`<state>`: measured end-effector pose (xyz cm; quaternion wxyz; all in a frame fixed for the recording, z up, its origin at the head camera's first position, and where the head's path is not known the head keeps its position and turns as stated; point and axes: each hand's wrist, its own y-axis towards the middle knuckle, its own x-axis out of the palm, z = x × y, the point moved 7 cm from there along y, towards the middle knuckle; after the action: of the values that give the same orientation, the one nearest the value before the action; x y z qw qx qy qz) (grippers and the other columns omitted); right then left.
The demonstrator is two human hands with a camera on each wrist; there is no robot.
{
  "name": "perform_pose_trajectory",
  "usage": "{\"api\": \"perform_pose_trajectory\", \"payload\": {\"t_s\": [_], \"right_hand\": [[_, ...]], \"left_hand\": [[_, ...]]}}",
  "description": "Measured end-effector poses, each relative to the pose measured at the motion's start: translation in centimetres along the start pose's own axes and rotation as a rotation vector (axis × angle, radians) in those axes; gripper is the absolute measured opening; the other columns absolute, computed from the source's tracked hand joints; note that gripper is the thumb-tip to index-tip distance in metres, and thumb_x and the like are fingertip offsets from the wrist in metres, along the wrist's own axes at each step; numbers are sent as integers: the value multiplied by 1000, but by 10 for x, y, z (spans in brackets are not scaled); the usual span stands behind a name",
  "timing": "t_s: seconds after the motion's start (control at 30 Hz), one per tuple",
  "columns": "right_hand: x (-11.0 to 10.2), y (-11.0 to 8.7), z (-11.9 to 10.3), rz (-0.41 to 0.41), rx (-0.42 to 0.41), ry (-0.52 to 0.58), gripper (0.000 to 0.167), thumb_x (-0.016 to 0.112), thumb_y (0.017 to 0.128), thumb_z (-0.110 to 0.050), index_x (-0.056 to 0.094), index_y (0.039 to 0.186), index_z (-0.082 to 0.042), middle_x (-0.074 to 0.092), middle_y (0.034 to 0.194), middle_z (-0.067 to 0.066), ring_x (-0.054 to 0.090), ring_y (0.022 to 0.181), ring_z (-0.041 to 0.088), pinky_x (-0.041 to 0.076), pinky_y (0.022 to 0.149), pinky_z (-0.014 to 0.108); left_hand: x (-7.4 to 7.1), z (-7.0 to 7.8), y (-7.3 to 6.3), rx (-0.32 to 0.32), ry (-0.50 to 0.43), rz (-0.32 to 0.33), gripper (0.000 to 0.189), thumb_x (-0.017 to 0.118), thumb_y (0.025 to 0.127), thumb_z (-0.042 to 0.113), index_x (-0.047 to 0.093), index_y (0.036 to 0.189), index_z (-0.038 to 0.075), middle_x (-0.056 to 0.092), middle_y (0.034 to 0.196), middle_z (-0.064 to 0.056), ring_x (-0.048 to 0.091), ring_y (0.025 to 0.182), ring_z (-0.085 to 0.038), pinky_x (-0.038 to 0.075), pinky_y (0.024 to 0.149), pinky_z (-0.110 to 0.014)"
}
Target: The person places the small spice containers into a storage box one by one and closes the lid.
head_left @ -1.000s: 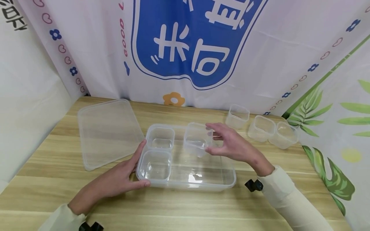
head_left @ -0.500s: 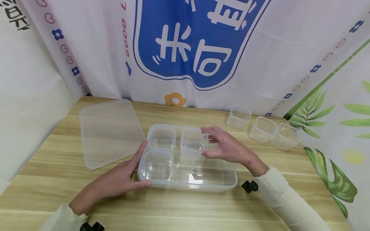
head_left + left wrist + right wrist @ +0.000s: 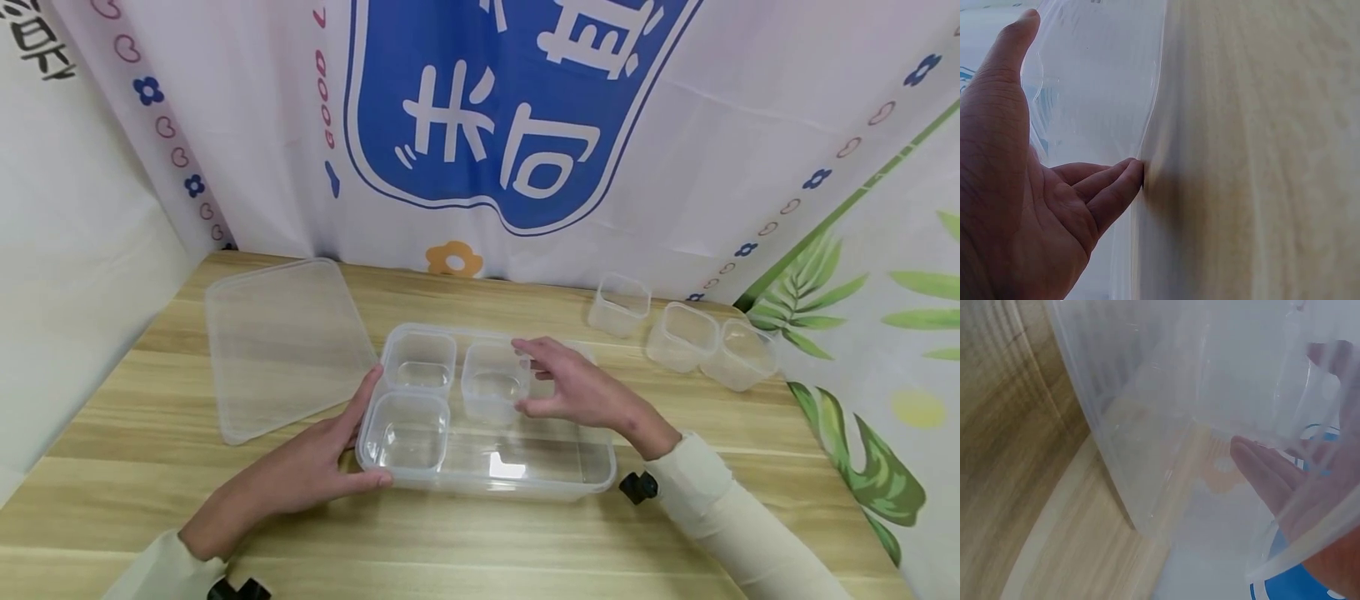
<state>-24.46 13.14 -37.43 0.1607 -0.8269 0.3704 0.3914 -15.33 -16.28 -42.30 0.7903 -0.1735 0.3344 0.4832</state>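
A large clear plastic box (image 3: pixel 525 483) lies lengthwise on the table in the head view. Two small square containers sit in its left end, a back one (image 3: pixel 417 367) and a front one (image 3: pixel 408 429). My left hand (image 3: pixel 318 467) rests against the box's left end, fingers along the side and thumb by the front corner. In the left wrist view its fingertips (image 3: pixel 1135 172) touch the box's lower edge. My right hand (image 3: pixel 585 392) holds another small clear container (image 3: pixel 489 379) between thumb and fingers, inside the box's back half, right of the back container.
A flat translucent lid (image 3: pixel 288 354) lies left of the box. At the back right stand three more small containers: one (image 3: pixel 619 307) by the curtain (image 3: pixel 660 183), then another (image 3: pixel 682 337) and a third (image 3: pixel 741 357) side by side. The wooden table (image 3: pixel 450 542) extends in front.
My right hand has brought the small container left and lower into the box, close to the back-left container. My left hand stays at the box's left end.
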Motion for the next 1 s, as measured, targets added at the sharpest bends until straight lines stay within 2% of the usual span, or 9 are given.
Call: {"api": "perform_pose_trajectory", "payload": {"t_s": [0.23, 0.37, 0.5, 1.0], "right_hand": [[4, 3, 0, -5, 2, -29, 84, 80, 89, -28, 38, 157, -1, 50, 144, 19, 63, 118, 34, 53, 98, 43], [4, 3, -1, -3, -2, -96, 84, 79, 90, -33, 39, 157, -3, 52, 143, 18, 63, 119, 31, 52, 98, 46], [2, 3, -2, -9, 23, -144, 85, 78, 90, -37, 38, 159, -7, 54, 141, 16, 63, 120, 25, 52, 99, 45], [3, 4, -3, 12, 54, -143, 84, 78, 91, -37, 37, 158, -6, 55, 143, 14, 63, 120, 25, 54, 95, 43]], "left_hand": [[0, 0, -1, -1, -5, -5, 122, 78, 88, 54, -14, 165, 29, 37, 159, -21, 55, 129, -28, 44, 105, -55], [0, 0, 0, 4, 8, 0, 122, 79, 88, 53, -13, 165, 28, 36, 159, -21, 54, 130, -29, 43, 105, -56], [0, 0, 0, 10, 16, 3, 122, 78, 88, 54, -14, 165, 30, 34, 160, -22, 53, 131, -31, 43, 105, -57], [0, 0, -1, 13, 28, 12, 122, 78, 88, 55, -14, 165, 31, 34, 159, -24, 51, 132, -34, 43, 105, -58]]}}
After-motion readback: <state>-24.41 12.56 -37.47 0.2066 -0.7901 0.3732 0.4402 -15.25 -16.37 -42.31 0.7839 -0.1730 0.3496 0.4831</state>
